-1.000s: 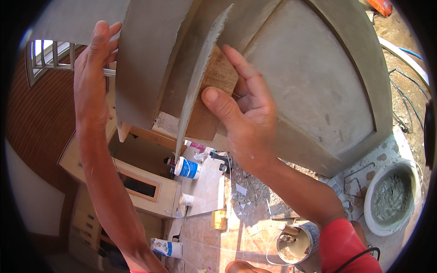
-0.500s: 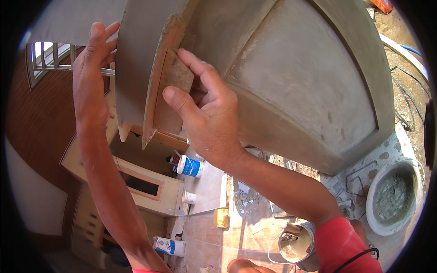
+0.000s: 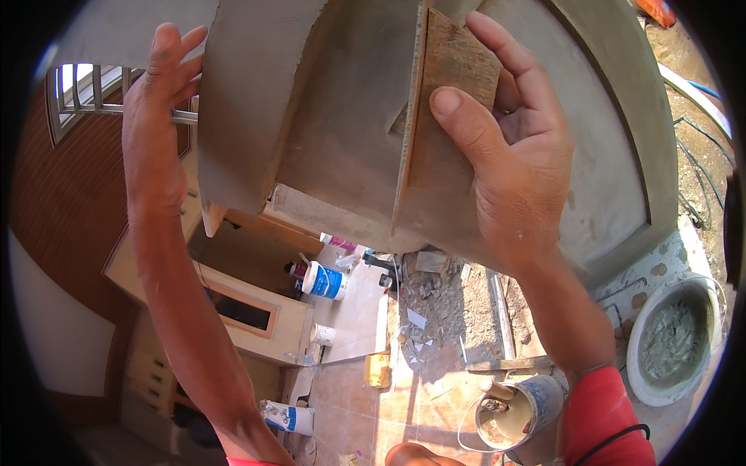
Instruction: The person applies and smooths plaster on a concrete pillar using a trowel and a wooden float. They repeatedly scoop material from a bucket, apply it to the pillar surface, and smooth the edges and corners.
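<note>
My right hand (image 3: 517,147) has its grip closed on a flat wooden float (image 3: 443,116), thumb on its face, fingers curled behind, the board pressed against the grey plastered wall (image 3: 342,116). My left hand (image 3: 155,132) lies open, fingers flat at the wall's edge, holding nothing. Risk I see: the float's edge tilts and could gouge the render, or slip down toward the bucket (image 3: 509,412) and mortar basin (image 3: 672,342).

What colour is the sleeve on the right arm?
Red sleeve, seen in the head view.
</note>
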`<action>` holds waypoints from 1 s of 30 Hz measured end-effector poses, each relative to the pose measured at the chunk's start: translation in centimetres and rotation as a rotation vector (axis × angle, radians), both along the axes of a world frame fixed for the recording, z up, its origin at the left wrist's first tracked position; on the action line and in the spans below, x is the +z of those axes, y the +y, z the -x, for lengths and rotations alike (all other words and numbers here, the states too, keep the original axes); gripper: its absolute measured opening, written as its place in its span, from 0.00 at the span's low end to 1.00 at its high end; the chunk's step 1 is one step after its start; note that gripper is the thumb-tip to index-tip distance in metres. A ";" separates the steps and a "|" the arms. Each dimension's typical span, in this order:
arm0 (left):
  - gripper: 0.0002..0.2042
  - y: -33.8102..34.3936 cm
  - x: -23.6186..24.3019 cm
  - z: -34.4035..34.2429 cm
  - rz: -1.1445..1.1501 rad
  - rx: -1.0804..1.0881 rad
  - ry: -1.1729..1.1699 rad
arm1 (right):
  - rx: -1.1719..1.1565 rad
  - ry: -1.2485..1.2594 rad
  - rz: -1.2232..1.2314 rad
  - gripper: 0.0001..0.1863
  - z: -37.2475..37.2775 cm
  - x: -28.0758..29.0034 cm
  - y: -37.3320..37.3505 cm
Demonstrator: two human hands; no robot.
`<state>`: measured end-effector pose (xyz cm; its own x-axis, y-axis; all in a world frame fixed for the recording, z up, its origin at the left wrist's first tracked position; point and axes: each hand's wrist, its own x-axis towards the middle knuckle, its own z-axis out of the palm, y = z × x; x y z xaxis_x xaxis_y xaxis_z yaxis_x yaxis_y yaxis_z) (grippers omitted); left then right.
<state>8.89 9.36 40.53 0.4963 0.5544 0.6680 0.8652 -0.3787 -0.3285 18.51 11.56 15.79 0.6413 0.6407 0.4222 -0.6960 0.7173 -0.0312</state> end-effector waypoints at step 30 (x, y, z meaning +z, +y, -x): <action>0.45 0.2 -0.3 -0.2 0.038 -0.021 -0.109 | -1.340 -0.840 0.220 0.14 -10.2 3.9 2.6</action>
